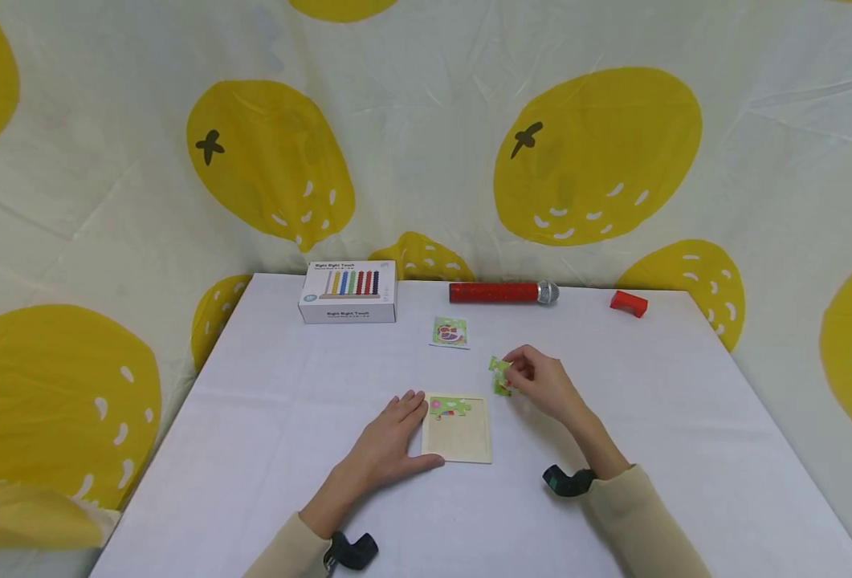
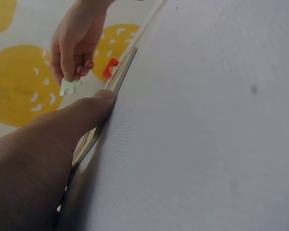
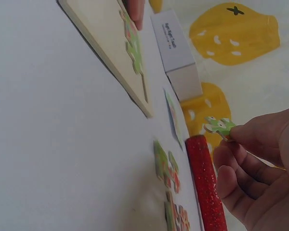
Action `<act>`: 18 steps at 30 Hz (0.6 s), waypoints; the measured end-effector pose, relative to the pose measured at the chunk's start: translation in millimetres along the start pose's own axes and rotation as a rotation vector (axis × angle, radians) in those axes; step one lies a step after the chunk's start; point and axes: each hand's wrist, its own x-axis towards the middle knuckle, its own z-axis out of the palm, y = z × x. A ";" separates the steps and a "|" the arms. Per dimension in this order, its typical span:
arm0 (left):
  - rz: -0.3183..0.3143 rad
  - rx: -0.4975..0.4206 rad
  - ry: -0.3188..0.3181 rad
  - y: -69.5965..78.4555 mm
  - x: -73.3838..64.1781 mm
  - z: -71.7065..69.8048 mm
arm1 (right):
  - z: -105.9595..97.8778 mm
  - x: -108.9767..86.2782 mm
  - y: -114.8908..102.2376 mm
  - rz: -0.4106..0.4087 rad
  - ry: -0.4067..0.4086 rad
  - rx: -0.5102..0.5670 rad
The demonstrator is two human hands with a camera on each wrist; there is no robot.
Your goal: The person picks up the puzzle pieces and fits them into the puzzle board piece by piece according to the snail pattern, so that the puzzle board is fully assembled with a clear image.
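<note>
A square wooden puzzle tray (image 1: 458, 443) lies on the table, with joined green puzzle pieces (image 1: 449, 405) along its far side. Along the tray's left edge rests my left hand (image 1: 385, 440), its fingers at the far corner and the thumb (image 2: 94, 109) on the near edge. My right hand (image 1: 547, 387) is raised off the table to the right of the tray. Between thumb and fingertips it pinches a small green jigsaw piece (image 3: 220, 126). Loose jigsaw pieces (image 3: 161, 162) lie on the table below that hand, partly covered by it in the head view.
Beyond the tray lies a small square picture card (image 1: 450, 331). At the back stand a white toy box (image 1: 348, 293) and, to its right, a red glittery microphone (image 1: 494, 293). A red arched block (image 1: 629, 303) sits near the far right corner. A lemon-print cloth (image 1: 426, 144) hangs behind.
</note>
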 end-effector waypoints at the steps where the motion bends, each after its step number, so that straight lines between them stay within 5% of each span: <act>1: 0.000 -0.001 -0.001 0.1 0.1 -0.1 | 2.0 -0.8 -1.0 -0.009 -0.005 0.005; 10: -0.007 -0.011 -0.012 0.5 -0.2 -0.6 | 19.4 -8.2 -5.7 -0.085 -0.082 0.017; 18: -0.005 -0.017 -0.006 1.2 -0.2 -2.7 | 32.8 -11.4 -7.9 -0.049 -0.191 0.018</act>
